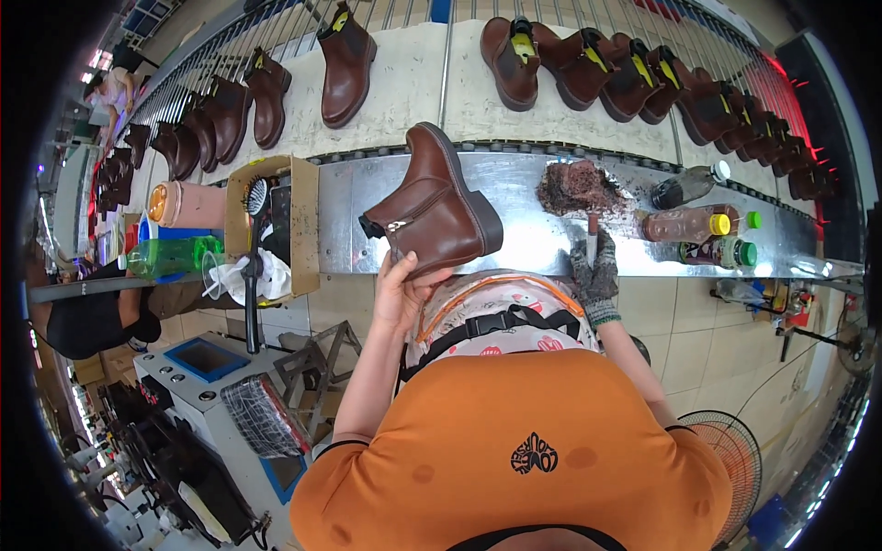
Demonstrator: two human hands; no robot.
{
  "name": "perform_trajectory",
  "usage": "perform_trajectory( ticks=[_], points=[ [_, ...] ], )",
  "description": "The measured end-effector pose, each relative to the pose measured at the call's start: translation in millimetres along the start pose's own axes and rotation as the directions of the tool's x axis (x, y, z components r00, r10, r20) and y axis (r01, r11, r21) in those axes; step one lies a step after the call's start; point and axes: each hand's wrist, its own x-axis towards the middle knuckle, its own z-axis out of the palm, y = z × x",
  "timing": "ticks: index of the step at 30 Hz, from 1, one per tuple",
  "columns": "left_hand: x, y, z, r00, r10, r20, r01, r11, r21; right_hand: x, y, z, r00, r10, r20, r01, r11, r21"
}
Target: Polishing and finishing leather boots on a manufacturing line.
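Note:
My bare left hand (pixel 404 292) grips a brown leather ankle boot (pixel 441 216) by its shaft. The boot lies on its side above the metal ledge, toe pointing away and sole to the right, with a zip along its side. My right hand (pixel 595 271), in a dirty grey knit glove, is closed round a slim tool (pixel 593 234) with a brown upper end and a pale lower part; its exact kind is unclear. Just beyond it sits a stained brown lump (pixel 577 184), perhaps cloth or sponge, among dark crumbs.
Brown boots (pixel 347 69) stand in rows on the pale conveyor (pixel 413 83) beyond the metal ledge (pixel 344 202). Several bottles (pixel 675 226) lie at the right. A cardboard box (pixel 305 216) with a black-handled brush (pixel 254 266) is at the left. A fan (pixel 726 459) stands behind, lower right.

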Motion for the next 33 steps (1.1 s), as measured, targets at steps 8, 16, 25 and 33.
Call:
perform_trajectory(
  ticks=[8, 16, 25, 33],
  points=[
    [92.9, 72.7, 12.6, 0.997, 0.068, 0.048, -0.078, 0.965, 0.25, 6.7, 5.5, 3.2, 0.987, 0.047, 0.155, -0.018, 0.983, -0.185],
    [264.2, 118.8, 87.4, 0.964, 0.26, -0.051, -0.203, 0.849, 0.488, 7.6, 12.2, 7.5, 0.982, 0.103, 0.159, -0.069, 0.975, -0.21],
    [325.0, 70.3, 116.2, 0.877, 0.48, -0.029, -0.041, 0.136, 0.99, 6.3, 0.2, 7.5, 0.989, -0.033, 0.146, 0.062, 0.978, -0.201],
    [323.5, 87.6, 30.8, 0.844, 0.528, 0.094, -0.21, 0.164, 0.964, 8.7, 2.9, 10.1, 0.986, 0.066, 0.15, -0.026, 0.967, -0.255]
  ],
)
